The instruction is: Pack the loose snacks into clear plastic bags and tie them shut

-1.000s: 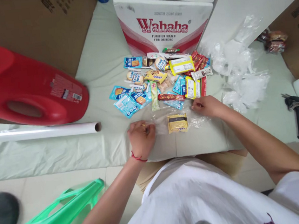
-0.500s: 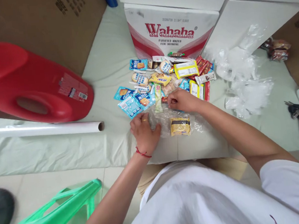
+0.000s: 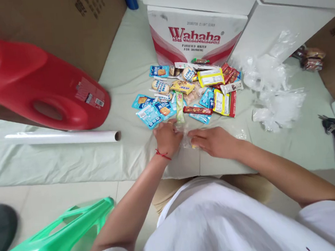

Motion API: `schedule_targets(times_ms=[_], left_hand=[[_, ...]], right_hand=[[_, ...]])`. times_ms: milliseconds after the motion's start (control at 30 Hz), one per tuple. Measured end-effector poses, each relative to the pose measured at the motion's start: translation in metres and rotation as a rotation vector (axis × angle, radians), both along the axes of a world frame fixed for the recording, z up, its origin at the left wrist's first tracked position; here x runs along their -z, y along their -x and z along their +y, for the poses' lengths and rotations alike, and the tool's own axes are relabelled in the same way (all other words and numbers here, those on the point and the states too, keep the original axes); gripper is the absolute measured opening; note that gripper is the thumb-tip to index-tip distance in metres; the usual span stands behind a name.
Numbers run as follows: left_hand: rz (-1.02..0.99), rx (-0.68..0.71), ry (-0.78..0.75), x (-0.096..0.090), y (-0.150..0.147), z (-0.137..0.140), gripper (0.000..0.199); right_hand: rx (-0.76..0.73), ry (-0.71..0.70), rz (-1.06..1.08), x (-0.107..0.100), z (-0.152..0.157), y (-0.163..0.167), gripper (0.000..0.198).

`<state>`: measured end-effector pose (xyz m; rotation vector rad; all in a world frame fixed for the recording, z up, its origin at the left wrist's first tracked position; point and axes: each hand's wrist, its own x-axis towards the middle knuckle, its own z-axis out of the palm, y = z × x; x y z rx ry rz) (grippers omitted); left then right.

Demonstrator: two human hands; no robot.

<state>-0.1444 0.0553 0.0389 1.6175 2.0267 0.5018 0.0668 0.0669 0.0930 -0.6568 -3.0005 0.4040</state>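
A crumpled clear plastic bag [image 3: 185, 138] lies on the cloth between my hands. My left hand [image 3: 168, 138] has its fingers closed on the bag's left side. From the right, my right hand [image 3: 216, 141] curls its fingers over a yellow snack packet [image 3: 193, 146]; only a sliver of it shows at the fingertips. Whether that packet is inside the bag I cannot tell. Just beyond my hands are a red snack bar [image 3: 197, 110], a green snack stick [image 3: 179, 106] and blue biscuit packets [image 3: 149, 116].
More packets, such as a yellow-edged one [image 3: 210, 77], reach back to the Wahaha carton [image 3: 195, 40]. Clear bags [image 3: 281, 106] lie right, near keys [image 3: 330, 123]. Left are a red jug [image 3: 73, 99] and a white roll [image 3: 68, 137]; a green stool [image 3: 49, 247] stands below.
My right hand has come back from the pile's front edge to the yellow packet. The bag is bunched between my hands. My left hand has shifted slightly right, its fingers now closed.
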Motion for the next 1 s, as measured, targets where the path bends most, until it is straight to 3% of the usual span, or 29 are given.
schedule_targets(times_ms=[100, 267, 333, 400, 500, 567, 633, 733, 833, 933, 1000], left_hand=[[-0.077, 0.052, -0.009, 0.0, 0.011, 0.002, 0.02], [-0.516, 0.016, -0.109, -0.002, 0.026, -0.003, 0.013], [-0.746, -0.062, -0.044, -0.005, 0.027, -0.005, 0.014], [-0.835, -0.202, 0.034, -0.01, 0.024, -0.007, 0.016], [-0.717, -0.332, 0.058, -0.018, 0.015, -0.01, 0.039], [-0.549, -0.291, 0.05, -0.021, 0.01, -0.013, 0.068], [-0.389, -0.214, 0.061, -0.019, 0.009, -0.016, 0.076], [-0.324, -0.151, 0.067, -0.013, 0.015, -0.018, 0.048], [-0.416, -0.163, 0.037, -0.009, 0.018, -0.02, 0.023], [-0.532, -0.185, -0.045, -0.014, 0.004, -0.025, 0.02], [-0.548, -0.1, -0.102, -0.02, -0.014, -0.03, 0.022]], right_hand=[[-0.06, -0.02, -0.095, 0.011, -0.017, -0.004, 0.029], [-0.019, 0.019, -0.114, 0.01, -0.022, -0.004, 0.03], [-0.012, 0.034, -0.143, 0.006, -0.021, 0.0, 0.029], [-0.014, 0.036, -0.174, 0.002, -0.019, 0.004, 0.028], [-0.008, 0.049, -0.182, -0.001, -0.018, 0.009, 0.027], [-0.007, 0.051, -0.16, -0.001, -0.02, 0.009, 0.027], [-0.025, 0.043, -0.083, 0.001, -0.023, 0.004, 0.031], [0.032, 0.036, 0.118, 0.009, -0.032, -0.012, 0.038], [0.25, 0.031, 0.23, 0.024, -0.042, -0.03, 0.039], [0.323, 0.034, 0.225, 0.04, -0.05, -0.036, 0.041], [0.325, 0.054, 0.217, 0.047, -0.053, -0.035, 0.044]])
